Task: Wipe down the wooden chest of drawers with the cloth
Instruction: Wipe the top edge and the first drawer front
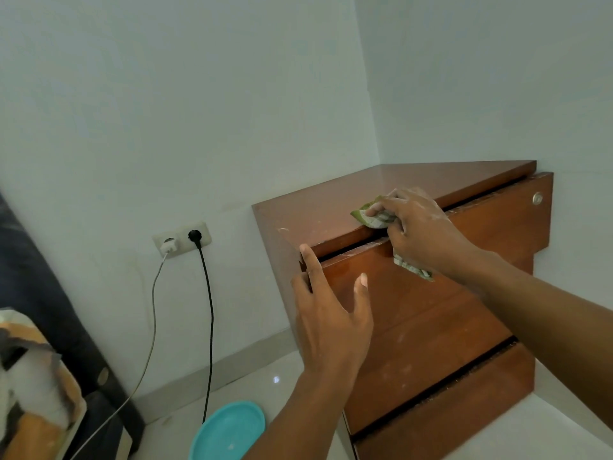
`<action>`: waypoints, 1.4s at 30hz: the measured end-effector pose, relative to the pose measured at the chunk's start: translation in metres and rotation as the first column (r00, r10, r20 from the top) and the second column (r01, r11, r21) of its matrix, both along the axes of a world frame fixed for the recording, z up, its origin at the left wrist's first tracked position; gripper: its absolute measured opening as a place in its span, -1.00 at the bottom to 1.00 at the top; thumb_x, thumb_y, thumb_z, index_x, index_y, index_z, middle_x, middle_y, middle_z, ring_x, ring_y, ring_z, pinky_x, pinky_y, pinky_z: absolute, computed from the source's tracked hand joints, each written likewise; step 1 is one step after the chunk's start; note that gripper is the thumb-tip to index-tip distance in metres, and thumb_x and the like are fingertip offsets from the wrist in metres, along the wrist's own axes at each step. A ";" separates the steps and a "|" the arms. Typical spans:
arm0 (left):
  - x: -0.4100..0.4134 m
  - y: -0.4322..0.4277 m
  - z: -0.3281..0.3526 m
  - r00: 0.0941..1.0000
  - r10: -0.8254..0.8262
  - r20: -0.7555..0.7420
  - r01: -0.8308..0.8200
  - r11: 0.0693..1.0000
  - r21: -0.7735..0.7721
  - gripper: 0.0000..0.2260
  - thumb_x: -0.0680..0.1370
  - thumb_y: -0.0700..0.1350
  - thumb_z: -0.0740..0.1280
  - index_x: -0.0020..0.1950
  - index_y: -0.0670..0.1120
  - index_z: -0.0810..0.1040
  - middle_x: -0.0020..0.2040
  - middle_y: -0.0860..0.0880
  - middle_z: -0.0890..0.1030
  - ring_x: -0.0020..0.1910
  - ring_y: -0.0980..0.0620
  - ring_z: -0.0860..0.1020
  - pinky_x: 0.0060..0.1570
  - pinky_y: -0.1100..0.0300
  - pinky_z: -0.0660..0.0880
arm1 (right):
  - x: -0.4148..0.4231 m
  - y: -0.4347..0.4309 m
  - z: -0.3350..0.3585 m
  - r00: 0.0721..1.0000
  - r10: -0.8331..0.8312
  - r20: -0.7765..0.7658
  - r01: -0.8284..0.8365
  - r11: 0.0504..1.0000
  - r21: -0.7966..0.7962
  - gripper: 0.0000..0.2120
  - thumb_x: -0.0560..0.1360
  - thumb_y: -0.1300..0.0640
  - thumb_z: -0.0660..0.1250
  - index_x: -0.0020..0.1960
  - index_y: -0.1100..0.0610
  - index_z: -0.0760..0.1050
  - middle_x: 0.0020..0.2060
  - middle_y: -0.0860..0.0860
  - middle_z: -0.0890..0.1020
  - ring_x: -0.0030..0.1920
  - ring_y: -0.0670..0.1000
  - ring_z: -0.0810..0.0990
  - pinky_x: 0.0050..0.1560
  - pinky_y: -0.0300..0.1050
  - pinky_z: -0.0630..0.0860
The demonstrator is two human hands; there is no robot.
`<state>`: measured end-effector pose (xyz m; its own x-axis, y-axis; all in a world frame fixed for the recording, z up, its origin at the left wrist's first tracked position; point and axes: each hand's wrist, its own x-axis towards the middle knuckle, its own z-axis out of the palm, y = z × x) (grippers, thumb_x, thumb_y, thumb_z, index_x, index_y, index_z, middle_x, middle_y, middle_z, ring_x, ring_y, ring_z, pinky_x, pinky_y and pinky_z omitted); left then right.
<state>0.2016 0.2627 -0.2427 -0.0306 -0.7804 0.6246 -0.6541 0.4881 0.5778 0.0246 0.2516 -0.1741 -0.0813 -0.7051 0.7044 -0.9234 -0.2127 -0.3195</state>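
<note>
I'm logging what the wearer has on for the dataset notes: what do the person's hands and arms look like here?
Both forearms are bare, with no sleeves in view. No gloves, rings, watch or bracelets show. The right hand has pale, dusty smudges across its back and knuckles; the left hand shows short, plain nails.

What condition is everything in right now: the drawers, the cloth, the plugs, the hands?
Chest of drawers: drawers closed, front dusty.
Cloth: crumpled, pressed on the top's front edge.
Right hand: gripping the cloth.
Left hand: open, bracing the chest's corner.
Wall socket: both outlets occupied.
Teal dish: empty, on floor.
</note>
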 end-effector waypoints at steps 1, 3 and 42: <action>0.001 -0.001 0.002 1.000 -0.005 0.017 0.005 1.000 0.011 -0.19 0.54 0.41 0.15 0.47 0.36 -0.45 0.48 -0.01 0.31 0.34 -0.04 0.47 0.24 -0.04 0.57 | 0.000 0.000 0.000 1.000 -0.001 -0.003 0.001 1.000 -0.003 -0.66 0.56 0.29 0.22 0.23 0.00 0.56 0.03 -0.13 0.47 0.17 -0.01 0.42 0.33 0.04 0.39; 0.003 -0.001 0.006 0.999 -0.022 0.047 0.020 0.999 0.033 -0.20 0.55 0.40 0.14 0.48 0.34 -0.44 0.48 -0.06 0.30 0.31 -0.09 0.50 0.21 -0.05 0.58 | 0.001 0.000 0.000 1.000 -0.001 -0.006 0.001 1.000 -0.005 -0.67 0.56 0.29 0.22 0.23 0.01 0.56 0.04 -0.12 0.49 0.16 -0.01 0.43 0.33 0.05 0.40; 0.042 -0.021 0.058 0.974 -0.172 0.147 0.107 0.923 0.370 -0.19 0.60 0.16 0.14 0.64 -0.14 -0.26 0.67 -0.08 -0.19 0.64 -0.03 -0.18 0.60 -0.03 -0.05 | 0.084 -0.046 0.074 0.966 0.225 -0.131 -0.131 0.855 0.502 -0.56 0.46 0.36 0.21 0.14 -0.03 0.67 0.04 0.01 0.70 -0.01 0.05 0.64 0.08 0.05 0.61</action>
<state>0.2441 0.2413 -0.1842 -0.2380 -0.9302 0.2795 -0.7002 0.3637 0.6143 0.1083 0.2055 -0.1002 0.1719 -0.9506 0.2586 -0.9356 -0.2397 -0.2591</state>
